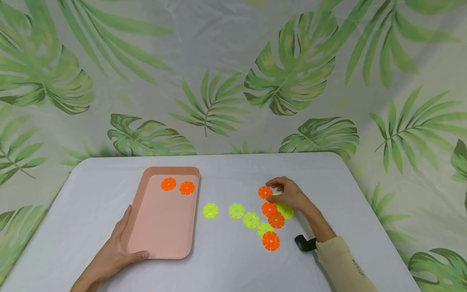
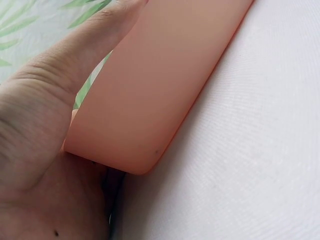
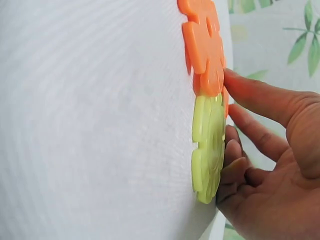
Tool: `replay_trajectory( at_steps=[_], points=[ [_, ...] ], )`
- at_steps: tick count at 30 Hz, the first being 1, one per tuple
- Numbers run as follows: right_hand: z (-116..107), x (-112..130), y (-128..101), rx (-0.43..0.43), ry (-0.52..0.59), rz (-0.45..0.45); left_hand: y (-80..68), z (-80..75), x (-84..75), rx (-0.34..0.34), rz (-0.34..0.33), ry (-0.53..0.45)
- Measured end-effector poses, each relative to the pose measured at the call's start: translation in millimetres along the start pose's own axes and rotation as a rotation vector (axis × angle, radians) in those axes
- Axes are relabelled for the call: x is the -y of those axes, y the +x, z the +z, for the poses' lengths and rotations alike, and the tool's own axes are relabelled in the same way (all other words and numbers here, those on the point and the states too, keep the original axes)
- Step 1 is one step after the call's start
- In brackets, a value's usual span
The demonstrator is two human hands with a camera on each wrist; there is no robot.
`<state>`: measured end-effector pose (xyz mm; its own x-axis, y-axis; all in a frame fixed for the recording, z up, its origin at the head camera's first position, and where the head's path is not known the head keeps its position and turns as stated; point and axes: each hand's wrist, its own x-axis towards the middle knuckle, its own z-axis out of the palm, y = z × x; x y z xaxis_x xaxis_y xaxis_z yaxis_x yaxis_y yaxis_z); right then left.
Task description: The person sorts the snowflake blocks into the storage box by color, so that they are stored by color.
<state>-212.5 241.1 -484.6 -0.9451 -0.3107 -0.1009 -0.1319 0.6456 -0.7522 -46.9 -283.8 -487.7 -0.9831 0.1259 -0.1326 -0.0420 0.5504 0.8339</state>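
My left hand (image 1: 111,253) holds the near left corner of a pink rectangular tray (image 1: 160,227), fingers along its left side and thumb at the near wall. In the left wrist view, the thumb lies along the tray's outer wall (image 2: 145,100). Two orange notched discs, flower-shaped, lie at the tray's far end, one of them near the right wall (image 1: 187,187). My right hand (image 1: 290,194) pinches an orange flower-shaped disc (image 1: 264,192) between thumb and index finger. Below that hand, a yellow-green disc (image 3: 207,150) lies beside overlapping orange ones (image 3: 205,50).
Between tray and right hand lie several yellow-green discs (image 1: 210,211) and more orange discs (image 1: 271,241), some overlapping. A black curved device (image 1: 304,243) sits at the right wrist. Behind the white table (image 1: 226,174) hangs a leaf-patterned cloth (image 1: 219,52).
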Motion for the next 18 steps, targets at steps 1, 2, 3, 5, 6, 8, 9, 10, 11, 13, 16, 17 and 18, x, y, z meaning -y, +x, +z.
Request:
replay_trajectory(
  at_steps=[1, 2, 3, 5, 6, 8, 9, 10, 11, 13, 16, 17, 18],
  points=[
    [1.0, 0.2, 0.8, -0.001, -0.016, 0.002, 0.0, 0.0, -0.2, 0.001, -0.005, -0.003],
    [2.0, 0.7, 1.5, -0.001, -0.027, 0.008, 0.0, -0.1, -0.5, 0.002, -0.009, -0.006],
    [2.6, 1.1, 2.0, 0.002, -0.040, 0.008, 0.2, -0.1, -0.7, 0.002, -0.008, -0.009],
    [3.6, 1.9, 3.2, 0.003, -0.047, 0.020, 0.7, -0.2, -1.1, 0.002, -0.006, -0.014],
    [3.7, 2.3, 3.7, 0.004, -0.044, 0.024, 0.8, -0.3, -1.2, 0.000, -0.003, -0.015],
    [3.2, 2.6, 4.2, 0.009, -0.036, 0.025, 0.7, -0.2, -1.4, -0.003, -0.002, -0.011],
    [2.5, 2.7, 4.2, 0.011, -0.028, 0.022, 0.8, -0.2, -1.5, -0.004, 0.000, -0.008],
    [1.8, 2.8, 4.1, 0.010, -0.014, 0.024, 0.5, -0.1, -1.2, -0.007, 0.005, -0.001],
    [0.9, 2.9, 3.9, 0.011, -0.002, 0.018, 0.3, 0.1, -1.2, -0.009, 0.007, 0.005],
    [-0.2, 2.4, 3.8, 0.009, 0.023, -0.010, -0.2, 0.3, -0.6, -0.014, 0.016, 0.015],
    [-0.9, 2.9, 3.5, -0.001, 0.051, -0.037, -1.1, 0.2, -0.5, -0.021, 0.031, 0.019],
    [-0.7, 2.6, 3.8, -0.002, 0.058, -0.043, -1.3, 0.0, -0.7, -0.023, 0.033, 0.020],
    [-0.4, 2.4, 4.1, -0.004, 0.065, -0.048, -1.5, -0.2, -0.7, -0.025, 0.039, 0.022]
  ],
)
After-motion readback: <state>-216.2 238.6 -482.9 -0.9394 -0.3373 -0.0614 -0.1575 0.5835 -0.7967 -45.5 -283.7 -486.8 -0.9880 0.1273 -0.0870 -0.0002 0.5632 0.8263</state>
